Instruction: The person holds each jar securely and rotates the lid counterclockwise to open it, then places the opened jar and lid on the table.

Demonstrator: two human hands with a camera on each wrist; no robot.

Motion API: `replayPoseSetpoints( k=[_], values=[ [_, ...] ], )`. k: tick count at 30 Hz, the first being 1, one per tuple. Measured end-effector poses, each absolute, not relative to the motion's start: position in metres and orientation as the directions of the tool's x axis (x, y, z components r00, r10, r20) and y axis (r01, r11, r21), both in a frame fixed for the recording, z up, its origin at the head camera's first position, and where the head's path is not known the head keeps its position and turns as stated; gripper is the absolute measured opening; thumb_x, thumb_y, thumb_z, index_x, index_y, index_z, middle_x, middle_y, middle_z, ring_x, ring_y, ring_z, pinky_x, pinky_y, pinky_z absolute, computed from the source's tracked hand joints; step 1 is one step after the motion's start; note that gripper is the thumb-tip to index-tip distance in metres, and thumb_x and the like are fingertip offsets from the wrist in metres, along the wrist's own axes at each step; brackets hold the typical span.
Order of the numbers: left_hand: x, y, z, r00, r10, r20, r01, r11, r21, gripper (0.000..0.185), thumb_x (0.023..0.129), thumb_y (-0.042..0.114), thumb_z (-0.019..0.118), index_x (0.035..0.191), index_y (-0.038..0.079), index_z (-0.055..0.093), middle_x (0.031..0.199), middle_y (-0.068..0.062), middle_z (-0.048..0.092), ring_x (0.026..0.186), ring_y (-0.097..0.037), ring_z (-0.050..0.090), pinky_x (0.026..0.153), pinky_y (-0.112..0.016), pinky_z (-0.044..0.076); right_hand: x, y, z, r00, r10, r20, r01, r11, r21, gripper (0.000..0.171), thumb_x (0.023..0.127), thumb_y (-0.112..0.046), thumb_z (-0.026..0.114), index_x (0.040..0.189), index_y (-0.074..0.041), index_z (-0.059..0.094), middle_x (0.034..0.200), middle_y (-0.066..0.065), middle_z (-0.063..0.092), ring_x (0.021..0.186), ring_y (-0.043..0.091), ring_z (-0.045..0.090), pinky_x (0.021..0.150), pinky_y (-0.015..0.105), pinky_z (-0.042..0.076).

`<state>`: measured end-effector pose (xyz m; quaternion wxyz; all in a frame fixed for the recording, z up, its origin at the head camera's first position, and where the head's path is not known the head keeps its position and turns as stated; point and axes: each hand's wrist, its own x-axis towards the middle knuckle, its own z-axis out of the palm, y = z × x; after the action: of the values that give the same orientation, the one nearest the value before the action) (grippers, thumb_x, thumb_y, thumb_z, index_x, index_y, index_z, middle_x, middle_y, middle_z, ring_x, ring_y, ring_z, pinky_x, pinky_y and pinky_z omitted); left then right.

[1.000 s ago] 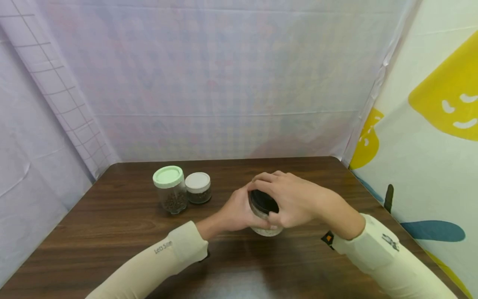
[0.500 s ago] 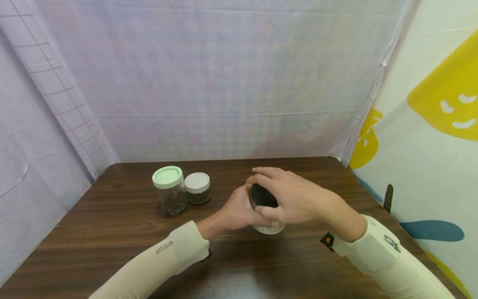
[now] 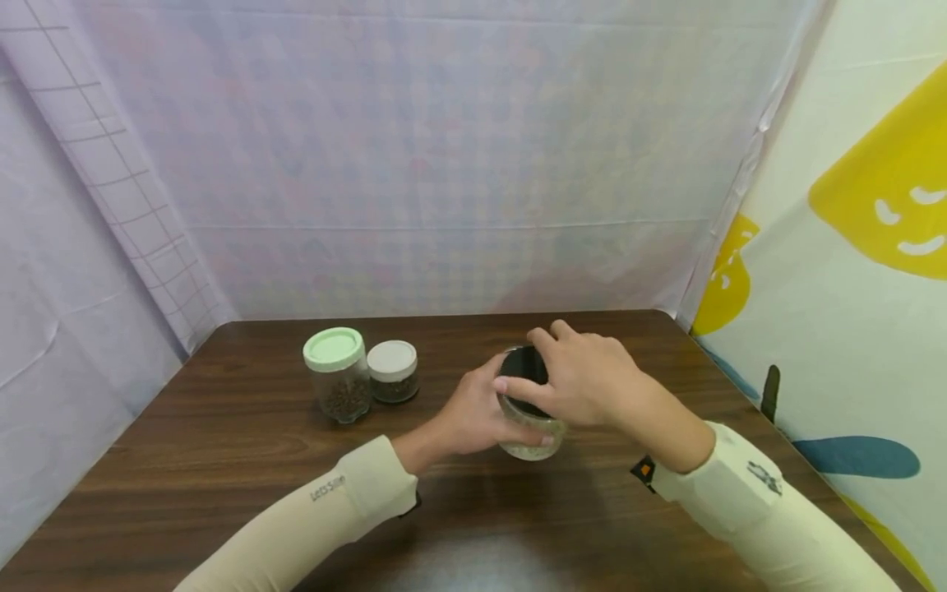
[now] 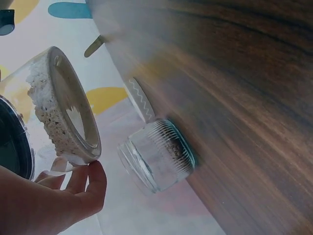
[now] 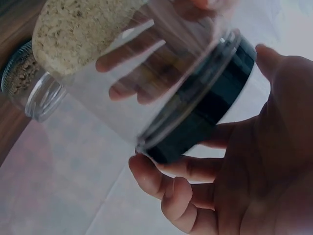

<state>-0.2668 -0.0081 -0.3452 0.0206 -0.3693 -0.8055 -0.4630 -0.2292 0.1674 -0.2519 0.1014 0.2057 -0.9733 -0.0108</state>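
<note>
A clear jar (image 3: pixel 534 449) with pale, flaky contents is held above the table, tilted. My left hand (image 3: pixel 473 413) grips its side, and fingertips show through its wall in the right wrist view. A black lid (image 3: pixel 524 372) sits on the jar's mouth. My right hand (image 3: pixel 592 374) grips the lid's edge, thumb at the left and fingers round the far side; in the right wrist view the curled fingers (image 5: pixel 178 200) lie along its rim. Beyond, in the left wrist view, an open ribbed glass jar (image 4: pixel 161 154) with dark contents stands beside a pale round lid (image 4: pixel 141 100).
To the left on the dark wooden table (image 3: pixel 222 485) stand a green-lidded jar (image 3: pixel 336 386) and a shorter white-lidded jar (image 3: pixel 393 374), side by side. A pale curtain (image 3: pixel 444 164) hangs behind the table, and a lemon-print cloth (image 3: pixel 851 329) hangs at the right.
My right hand has turned on the lid: its thumb has gone from the near side to the left, uncovering more of the black top. My left hand and the jar have barely moved.
</note>
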Motion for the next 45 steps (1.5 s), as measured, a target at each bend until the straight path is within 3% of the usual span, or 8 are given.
replayPoseSetpoints(
  k=[8, 13, 24, 32, 36, 39, 41, 45],
  values=[
    [-0.266, -0.009, -0.346, -0.735, 0.582, 0.348, 0.585, 0.284, 0.76, 0.089, 0.071, 0.04, 0.093, 0.145, 0.029, 0.044, 0.13, 0.012, 0.064, 0.111, -0.003, 0.065, 0.092, -0.027, 0.055, -0.231, 0.165, -0.255, -0.881, -0.45, 0.149, -0.436, 0.892, 0.12, 0.084, 0.087, -0.081, 0.049, 0.141, -0.017, 0.054, 0.118, 0.01, 0.059, 0.083, 0.023, 0.064, 0.064, 0.04, 0.056],
    [-0.266, -0.01, -0.346, -0.749, 0.56, 0.354, 0.589, 0.319, 0.742, 0.097, 0.068, 0.044, 0.094, 0.148, 0.029, 0.042, 0.133, 0.01, 0.062, 0.112, -0.006, 0.065, 0.092, -0.027, 0.055, -0.231, 0.169, -0.254, -0.843, -0.519, 0.143, -0.507, 0.855, 0.111, 0.079, 0.088, -0.075, 0.055, 0.146, -0.021, 0.051, 0.127, 0.006, 0.058, 0.094, 0.024, 0.063, 0.072, 0.041, 0.057],
    [-0.267, -0.01, -0.346, -0.774, 0.53, 0.347, 0.571, 0.348, 0.743, 0.104, 0.064, 0.046, 0.095, 0.15, 0.025, 0.04, 0.134, 0.009, 0.061, 0.114, -0.007, 0.062, 0.095, -0.032, 0.053, -0.23, 0.181, -0.243, -0.74, -0.666, 0.099, -0.671, 0.741, -0.031, 0.076, 0.086, -0.05, 0.071, 0.151, -0.021, 0.044, 0.147, -0.002, 0.048, 0.119, 0.024, 0.054, 0.094, 0.044, 0.05],
    [-0.267, -0.008, -0.349, -0.757, 0.563, 0.332, 0.565, 0.308, 0.766, 0.088, 0.064, 0.042, 0.096, 0.138, 0.024, 0.053, 0.123, 0.009, 0.066, 0.106, -0.006, 0.064, 0.092, -0.029, 0.053, -0.231, 0.188, -0.238, -0.634, -0.77, 0.067, -0.769, 0.62, -0.156, 0.076, 0.08, -0.024, 0.078, 0.148, -0.019, 0.045, 0.144, -0.004, 0.049, 0.122, 0.021, 0.055, 0.095, 0.037, 0.05],
    [-0.266, -0.007, -0.348, -0.749, 0.567, 0.342, 0.571, 0.291, 0.768, 0.085, 0.064, 0.042, 0.096, 0.136, 0.028, 0.054, 0.123, 0.009, 0.067, 0.107, -0.006, 0.064, 0.092, -0.03, 0.053, -0.23, 0.188, -0.237, -0.614, -0.785, 0.078, -0.786, 0.6, -0.151, 0.075, 0.08, -0.022, 0.077, 0.148, -0.017, 0.045, 0.149, -0.002, 0.046, 0.132, 0.022, 0.05, 0.101, 0.041, 0.049],
    [-0.267, -0.007, -0.348, -0.744, 0.565, 0.356, 0.58, 0.284, 0.763, 0.087, 0.064, 0.042, 0.096, 0.138, 0.029, 0.052, 0.125, 0.01, 0.065, 0.109, -0.007, 0.064, 0.093, -0.03, 0.053, -0.228, 0.186, -0.237, -0.641, -0.761, 0.105, -0.768, 0.631, -0.115, 0.072, 0.085, -0.032, 0.075, 0.149, -0.018, 0.045, 0.154, -0.001, 0.041, 0.14, 0.023, 0.043, 0.105, 0.045, 0.047],
    [-0.267, -0.007, -0.347, -0.736, 0.569, 0.367, 0.592, 0.279, 0.756, 0.09, 0.065, 0.043, 0.096, 0.141, 0.03, 0.05, 0.128, 0.01, 0.064, 0.112, -0.007, 0.063, 0.095, -0.03, 0.053, -0.225, 0.184, -0.237, -0.707, -0.691, 0.152, -0.705, 0.705, -0.071, 0.069, 0.09, -0.045, 0.071, 0.149, -0.019, 0.047, 0.153, 0.001, 0.044, 0.138, 0.026, 0.045, 0.102, 0.048, 0.049],
    [-0.266, -0.008, -0.347, -0.733, 0.579, 0.356, 0.582, 0.264, 0.769, 0.091, 0.068, 0.042, 0.094, 0.144, 0.033, 0.045, 0.128, 0.01, 0.064, 0.111, -0.008, 0.065, 0.093, -0.03, 0.054, -0.223, 0.175, -0.237, -0.842, -0.465, 0.274, -0.486, 0.874, -0.012, 0.068, 0.096, -0.063, 0.056, 0.141, -0.013, 0.054, 0.134, 0.011, 0.058, 0.106, 0.031, 0.063, 0.08, 0.049, 0.057]
  ],
)
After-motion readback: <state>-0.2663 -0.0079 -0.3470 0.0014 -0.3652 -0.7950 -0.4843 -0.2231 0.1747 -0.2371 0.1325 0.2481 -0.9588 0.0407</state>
